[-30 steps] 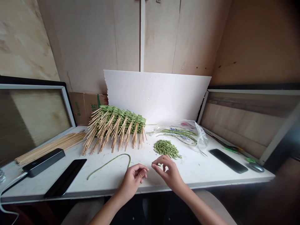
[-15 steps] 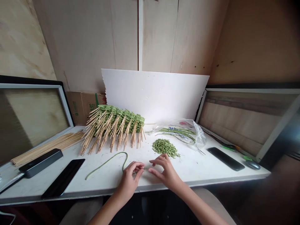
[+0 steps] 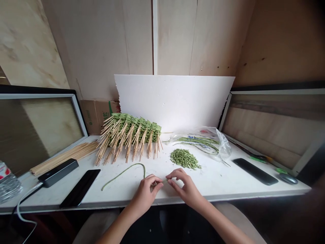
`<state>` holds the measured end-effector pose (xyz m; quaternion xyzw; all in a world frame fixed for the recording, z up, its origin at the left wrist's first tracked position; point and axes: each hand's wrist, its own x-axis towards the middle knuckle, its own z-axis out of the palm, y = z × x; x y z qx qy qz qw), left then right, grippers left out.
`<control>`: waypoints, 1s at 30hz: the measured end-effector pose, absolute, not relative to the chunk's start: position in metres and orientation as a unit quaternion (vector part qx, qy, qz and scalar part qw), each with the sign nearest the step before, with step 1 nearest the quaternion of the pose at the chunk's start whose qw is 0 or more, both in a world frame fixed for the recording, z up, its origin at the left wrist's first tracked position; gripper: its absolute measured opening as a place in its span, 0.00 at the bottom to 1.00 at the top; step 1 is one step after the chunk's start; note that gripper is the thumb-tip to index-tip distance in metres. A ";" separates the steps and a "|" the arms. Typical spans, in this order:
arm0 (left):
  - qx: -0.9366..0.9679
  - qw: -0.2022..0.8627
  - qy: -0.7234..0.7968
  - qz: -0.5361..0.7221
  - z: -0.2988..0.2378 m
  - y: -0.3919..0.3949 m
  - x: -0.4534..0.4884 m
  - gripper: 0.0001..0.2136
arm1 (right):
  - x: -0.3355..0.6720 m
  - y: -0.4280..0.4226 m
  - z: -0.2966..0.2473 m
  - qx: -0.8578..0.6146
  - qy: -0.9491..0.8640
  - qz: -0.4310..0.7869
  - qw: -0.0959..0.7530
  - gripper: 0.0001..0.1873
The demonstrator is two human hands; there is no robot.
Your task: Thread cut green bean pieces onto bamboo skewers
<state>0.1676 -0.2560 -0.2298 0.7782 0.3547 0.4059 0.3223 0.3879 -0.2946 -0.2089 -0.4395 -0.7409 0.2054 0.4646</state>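
A long green bean lies in a curve on the white table and runs into my left hand. The fingers of that hand are closed around the bean near its end. Close beside it, my right hand pinches the bean's tip between thumb and fingers. Just beyond my right hand is a heap of short cut bean pieces. Farther back at left, many green bean pieces on wooden skewers are stacked in a big pile, their bare stick ends pointing toward me.
Loose skewers, a black power bank and a phone lie at left, near a plastic bottle. A clear bag of long beans is behind the heap. On the right are another dark phone and a mouse.
My right hand has closed in toward my left, and its fingertips now pinch the bean's end. The whole view has shifted slightly, bringing the bottle into sight at left.
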 end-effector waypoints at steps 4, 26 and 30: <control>0.779 0.326 0.342 0.412 -0.223 -0.263 0.171 0.08 | 0.384 -0.297 -0.205 -0.399 -0.781 0.169 0.450 0.10; 0.723 0.435 0.303 0.442 -0.230 -0.259 0.171 0.15 | 0.413 -0.274 -0.212 -0.498 -0.688 0.141 0.509 0.18; 0.756 0.364 0.324 0.436 -0.231 -0.259 0.170 0.16 | 0.437 -0.261 -0.221 -0.563 -0.686 0.078 0.455 0.20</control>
